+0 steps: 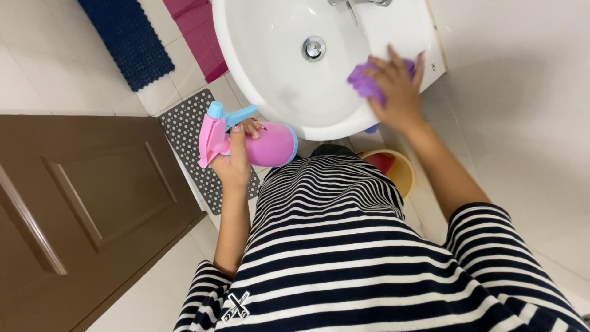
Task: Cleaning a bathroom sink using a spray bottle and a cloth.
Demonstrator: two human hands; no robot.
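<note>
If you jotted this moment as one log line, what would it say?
left hand: grips pink plastic spray bottle | right hand: presses purple cloth on white ceramic sink rim

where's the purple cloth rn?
Head view, upper right: the purple cloth lies under the right hand, pressed on the white sink rim.

Cloth (pixel 364 83) on sink (pixel 270 92) rim, bottle (pixel 258 144) left, bucket (pixel 399 172) beneath.

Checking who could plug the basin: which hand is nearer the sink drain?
Right. The right hand presses a purple cloth inside the sink, beside the drain; the left hand holds a pink spray bottle outside the rim.
</note>
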